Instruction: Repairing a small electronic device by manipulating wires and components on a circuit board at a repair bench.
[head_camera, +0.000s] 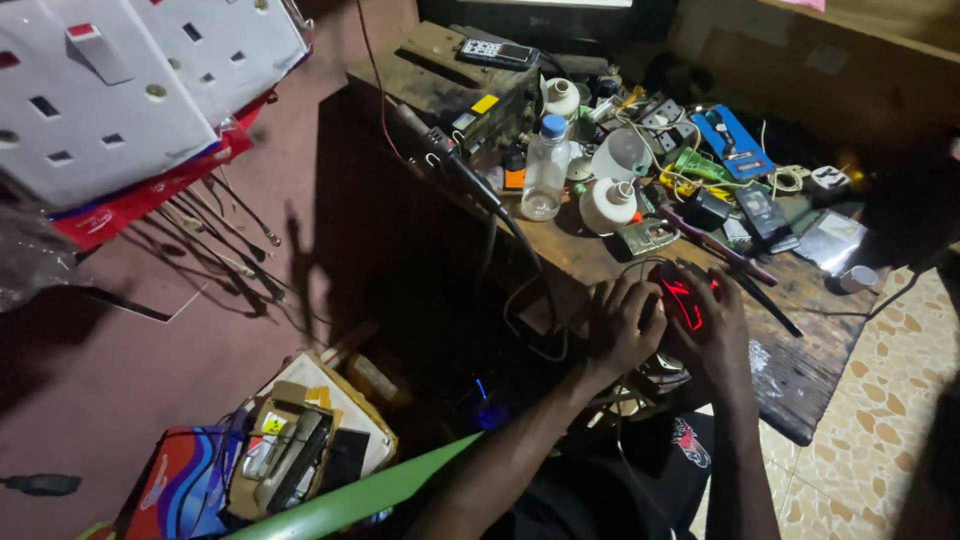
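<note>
Both hands are cupping a red-glowing computer mouse (682, 298) at the table (800, 370) edge, left hand (622, 325) and right hand (715, 335) curled around its sides; it looks light, rigid, smooth-shelled, best gripped by the flanks.

Head camera looks steeply down, near, over the cluttered workbench (800, 370).

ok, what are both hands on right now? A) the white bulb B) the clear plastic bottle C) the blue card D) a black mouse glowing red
D: the left hand and right hand both cup the mouse, its red light showing between them at the near edge of the bench; the bottle stands apart, farther back.
</note>
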